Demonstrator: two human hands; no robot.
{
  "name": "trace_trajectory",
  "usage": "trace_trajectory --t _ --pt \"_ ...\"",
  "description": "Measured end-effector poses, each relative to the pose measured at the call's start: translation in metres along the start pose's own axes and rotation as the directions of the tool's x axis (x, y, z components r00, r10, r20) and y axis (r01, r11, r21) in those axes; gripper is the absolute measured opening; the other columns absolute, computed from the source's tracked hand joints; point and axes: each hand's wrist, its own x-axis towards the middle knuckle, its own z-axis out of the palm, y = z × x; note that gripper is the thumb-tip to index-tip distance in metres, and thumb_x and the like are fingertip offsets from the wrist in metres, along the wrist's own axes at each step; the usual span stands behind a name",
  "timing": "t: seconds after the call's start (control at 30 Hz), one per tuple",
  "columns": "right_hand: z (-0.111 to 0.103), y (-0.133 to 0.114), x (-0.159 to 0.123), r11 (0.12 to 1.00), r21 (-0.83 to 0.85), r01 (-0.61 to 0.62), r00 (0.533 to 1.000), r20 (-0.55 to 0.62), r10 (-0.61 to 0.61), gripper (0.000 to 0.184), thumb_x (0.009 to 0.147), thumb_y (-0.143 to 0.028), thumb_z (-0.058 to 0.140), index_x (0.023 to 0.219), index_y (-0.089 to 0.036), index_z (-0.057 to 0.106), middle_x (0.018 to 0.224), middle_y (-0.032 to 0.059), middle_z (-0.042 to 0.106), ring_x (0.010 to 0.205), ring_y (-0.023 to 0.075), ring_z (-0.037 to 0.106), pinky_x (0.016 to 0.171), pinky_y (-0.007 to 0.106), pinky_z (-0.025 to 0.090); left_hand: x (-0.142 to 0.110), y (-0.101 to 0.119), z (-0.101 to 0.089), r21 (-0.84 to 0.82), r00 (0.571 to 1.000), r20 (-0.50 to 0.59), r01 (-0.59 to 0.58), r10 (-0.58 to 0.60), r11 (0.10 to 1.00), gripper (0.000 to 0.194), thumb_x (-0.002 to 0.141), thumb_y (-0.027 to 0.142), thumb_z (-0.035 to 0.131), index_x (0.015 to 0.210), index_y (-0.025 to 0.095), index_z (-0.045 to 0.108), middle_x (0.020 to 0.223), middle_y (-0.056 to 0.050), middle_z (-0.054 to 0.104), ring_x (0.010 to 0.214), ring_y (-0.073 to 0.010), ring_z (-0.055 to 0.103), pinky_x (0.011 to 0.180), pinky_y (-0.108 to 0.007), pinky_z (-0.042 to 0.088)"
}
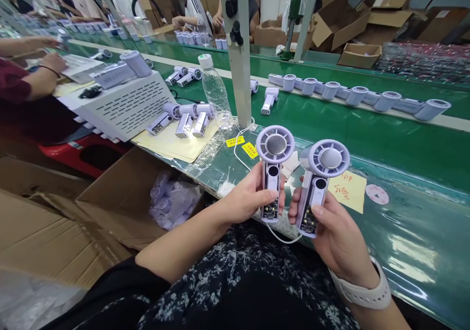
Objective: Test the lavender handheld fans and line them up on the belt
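My left hand (245, 198) grips the handle of a lilac handheld fan (273, 159), held upright with its round head on top. My right hand (332, 232) holds a second lilac fan (323, 173) the same way, tilted slightly right. Both fans have see-through handles showing circuit boards. A thin white cable (279, 236) hangs below them, just in front of the green bench edge. A white watch sits on my right wrist.
Three more fans (185, 118) lie on a yellow sheet beside a clear water bottle (216, 91) and a white metal post (240, 65). A row of fans (360, 96) lines the green conveyor (367, 134). A white perforated box (123, 102) stands left. Cardboard boxes and other workers surround.
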Motion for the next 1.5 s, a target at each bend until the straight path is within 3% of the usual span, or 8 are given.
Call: trace_trajectory --t 0.37,0.63,0.8,0.97,1.17,1.5 --pt "-0.005 -0.001 -0.005 0.995 -0.093 0.048 0.998 0.041 -0.045 0.020 0.091 -0.038 0.073 0.103 -0.022 0.071 0.083 0.0029 0.068 0.071 0.0150 0.061 0.066 0.025 0.054 -0.003 0.003 0.003 -0.054 1.000 -0.028 -0.014 0.013 0.998 0.044 0.081 0.035 0.077 0.107 0.020 0.046 0.091 -0.001 0.058 0.067 -0.0129 0.062 0.059 -0.026 0.052" --pt "-0.005 0.006 -0.004 0.997 -0.063 0.055 0.994 -0.087 -0.060 0.027 0.091 -0.042 0.070 0.110 -0.023 0.066 0.090 0.0025 0.065 0.064 0.0143 0.059 0.055 0.025 0.053 0.003 -0.010 0.000 -0.079 0.984 -0.172 0.038 -0.051 0.996 0.041 0.081 0.040 0.073 0.105 0.020 0.047 0.081 0.000 0.059 0.059 -0.0119 0.058 0.053 -0.026 0.052" --pt "-0.007 0.006 -0.005 0.996 -0.080 0.045 0.998 -0.031 -0.048 0.029 0.091 -0.043 0.071 0.111 -0.023 0.066 0.089 0.0026 0.065 0.063 0.0145 0.060 0.055 0.025 0.053 0.000 -0.008 0.000 -0.050 0.999 -0.046 -0.001 -0.001 0.999 0.043 0.082 0.041 0.075 0.105 0.020 0.046 0.089 0.000 0.057 0.064 -0.0131 0.063 0.058 -0.029 0.057" --pt "-0.003 0.005 -0.002 0.995 -0.091 0.043 0.996 -0.079 -0.050 0.027 0.092 -0.044 0.070 0.106 -0.022 0.066 0.088 0.0021 0.066 0.062 0.0135 0.058 0.056 0.025 0.053 0.003 -0.004 0.001 0.013 0.996 -0.092 0.014 -0.013 1.000 0.039 0.085 0.043 0.072 0.101 0.020 0.046 0.088 0.002 0.056 0.063 -0.0123 0.062 0.059 -0.028 0.056" --pt "-0.003 0.005 -0.002 0.998 -0.059 0.033 0.998 -0.045 -0.035 0.028 0.091 -0.047 0.069 0.101 -0.021 0.067 0.090 0.0035 0.066 0.068 0.0151 0.059 0.060 0.026 0.055 0.002 -0.002 0.001 -0.007 0.994 -0.102 0.042 -0.043 0.999 0.042 0.083 0.044 0.074 0.104 0.020 0.046 0.087 0.000 0.057 0.064 -0.0132 0.061 0.057 -0.027 0.052" --pt "-0.003 0.000 -0.004 0.999 -0.033 -0.043 0.998 -0.055 0.041 0.032 0.082 -0.047 0.078 0.095 -0.020 0.068 0.082 0.0036 0.066 0.061 0.0147 0.059 0.052 0.026 0.053 0.005 -0.001 0.001 -0.037 0.996 -0.089 -0.012 0.009 0.999 0.042 0.080 0.040 0.074 0.104 0.019 0.046 0.085 0.001 0.056 0.059 -0.0125 0.059 0.051 -0.027 0.052"
